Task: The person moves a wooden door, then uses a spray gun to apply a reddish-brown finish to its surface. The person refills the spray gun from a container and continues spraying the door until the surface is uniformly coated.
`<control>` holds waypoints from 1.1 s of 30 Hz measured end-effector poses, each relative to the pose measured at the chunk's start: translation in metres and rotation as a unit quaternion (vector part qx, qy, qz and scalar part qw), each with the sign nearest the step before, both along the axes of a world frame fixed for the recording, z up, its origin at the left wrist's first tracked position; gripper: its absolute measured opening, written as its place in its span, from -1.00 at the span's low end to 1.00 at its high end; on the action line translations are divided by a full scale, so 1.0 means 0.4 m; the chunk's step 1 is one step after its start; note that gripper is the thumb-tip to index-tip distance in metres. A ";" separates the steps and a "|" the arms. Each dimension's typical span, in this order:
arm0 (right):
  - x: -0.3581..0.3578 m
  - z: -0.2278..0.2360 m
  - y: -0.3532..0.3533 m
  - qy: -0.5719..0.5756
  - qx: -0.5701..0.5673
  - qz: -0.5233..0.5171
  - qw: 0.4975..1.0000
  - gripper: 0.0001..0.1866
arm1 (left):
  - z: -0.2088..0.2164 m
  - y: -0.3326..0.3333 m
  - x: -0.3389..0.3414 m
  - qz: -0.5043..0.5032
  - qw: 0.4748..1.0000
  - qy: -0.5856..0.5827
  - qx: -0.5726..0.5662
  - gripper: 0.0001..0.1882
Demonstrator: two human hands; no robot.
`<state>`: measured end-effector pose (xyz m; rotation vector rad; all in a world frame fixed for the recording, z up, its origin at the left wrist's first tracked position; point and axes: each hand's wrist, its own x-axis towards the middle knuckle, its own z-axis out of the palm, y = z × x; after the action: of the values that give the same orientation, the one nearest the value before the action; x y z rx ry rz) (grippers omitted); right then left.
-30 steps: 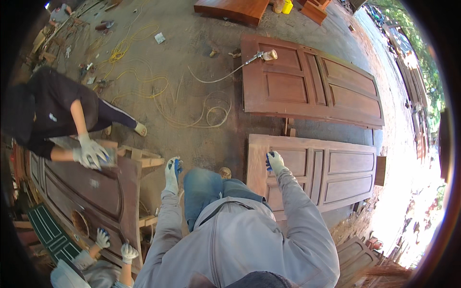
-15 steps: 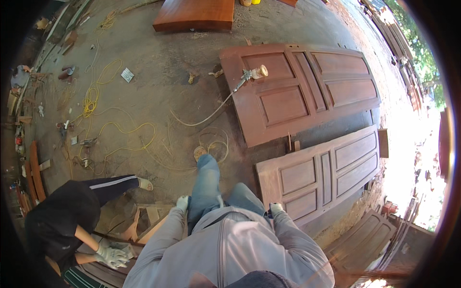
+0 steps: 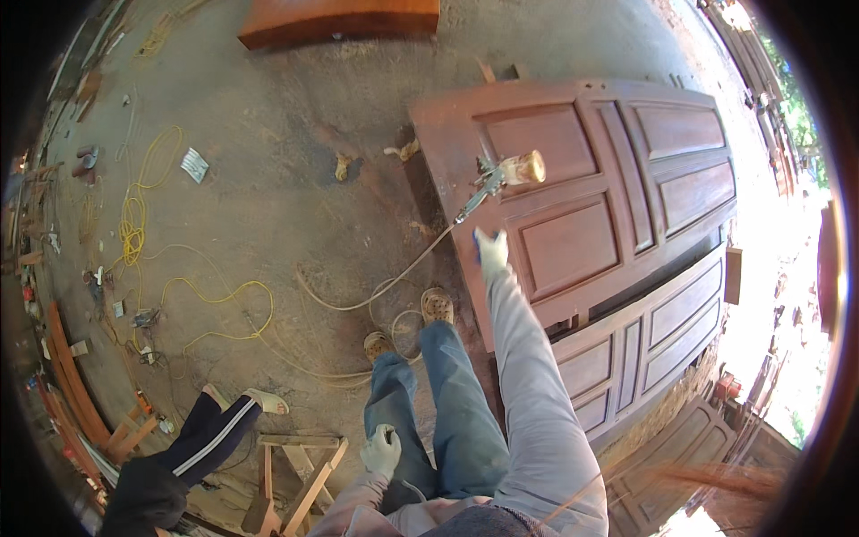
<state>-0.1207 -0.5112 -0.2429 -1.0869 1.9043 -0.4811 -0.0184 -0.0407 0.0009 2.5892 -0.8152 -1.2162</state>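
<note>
My right hand, in a pale glove, reaches forward over the near left edge of a reddish-brown panelled wooden door. Its fingers look apart. A dark blue patch shows along its side; whether that is part of the glove I cannot tell. Just beyond the fingertips, not touched, a spray gun with a pale, stained cup lies on the door. A thin hose trails from the gun to the floor. My left hand, also gloved, hangs by my left thigh with fingers loosely curled and nothing visible in them.
A second panelled door lies nearer on the right. Yellow cord tangles across the floor at left. Beside my left leg stands a wooden frame; a co-worker in striped trousers is left of it. An orange-brown slab lies far ahead.
I have moved closer to the doors. My right arm has swung from my side out toward the spray gun. My left hand stays low. The co-worker's gloved hands have left the view.
</note>
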 end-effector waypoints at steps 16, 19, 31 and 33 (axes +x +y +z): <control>0.142 0.260 -0.123 0.000 -0.084 0.083 0.993 -0.69 | -0.022 -0.143 -0.041 -0.014 0.997 0.011 0.070 -0.81; 0.151 0.463 -0.102 0.023 -0.182 0.093 0.979 -0.68 | -0.021 -0.158 -0.002 -0.085 0.991 0.010 0.101 -0.78; 0.124 1.186 -0.081 -0.026 -0.335 0.126 0.933 -0.66 | 0.187 -0.648 0.171 0.125 0.930 0.279 -0.205 -0.78; 0.112 1.259 -0.067 -0.080 -0.325 0.117 0.935 -0.66 | 0.290 -0.736 0.170 0.144 0.906 0.313 -0.244 -0.78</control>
<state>-0.0760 -0.5380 0.2608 -1.6163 1.4690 -1.0724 0.0494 -0.3353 0.1168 1.6898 -0.4874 -1.4029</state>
